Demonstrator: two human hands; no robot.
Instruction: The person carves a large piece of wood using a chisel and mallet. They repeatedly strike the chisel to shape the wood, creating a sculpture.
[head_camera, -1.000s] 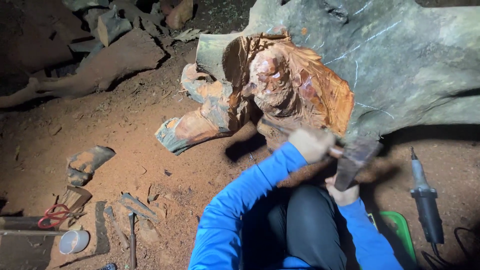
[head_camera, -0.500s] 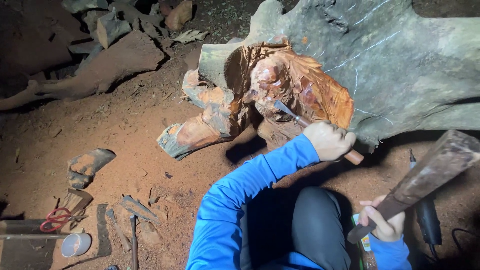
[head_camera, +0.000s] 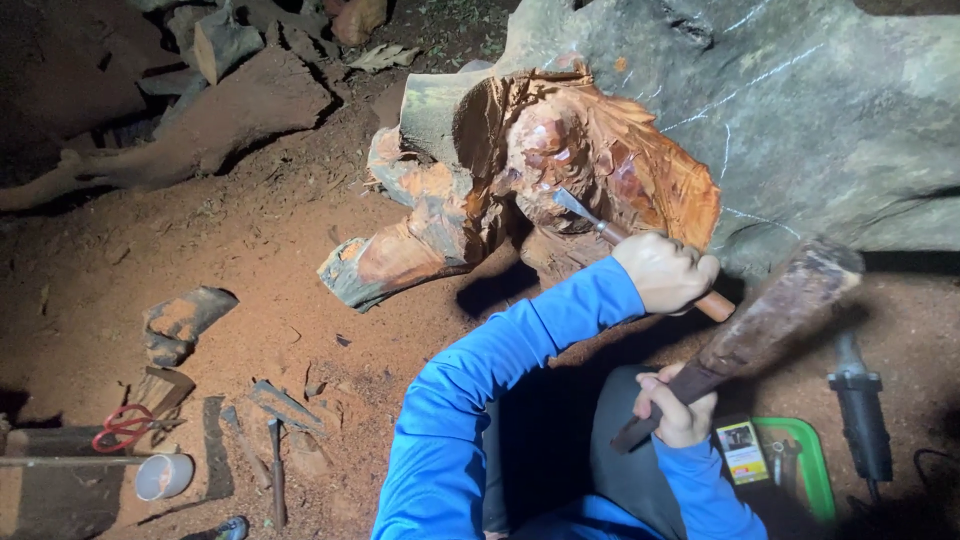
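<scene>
Both fists closed: left hand (head_camera: 666, 272) grips chisel (head_camera: 640, 254), right hand (head_camera: 678, 408) mallet (head_camera: 760, 325).

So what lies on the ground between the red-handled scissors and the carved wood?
In the head view, between the red-handled scissors and the carved wood lie a loose wood chunk and bare reddish dirt.

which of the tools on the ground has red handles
The pair of red-handled scissors at the far left, lying beside the white plastic cup. The other loose tools there, such as the dark metal chisel, are grey or brown.
</scene>
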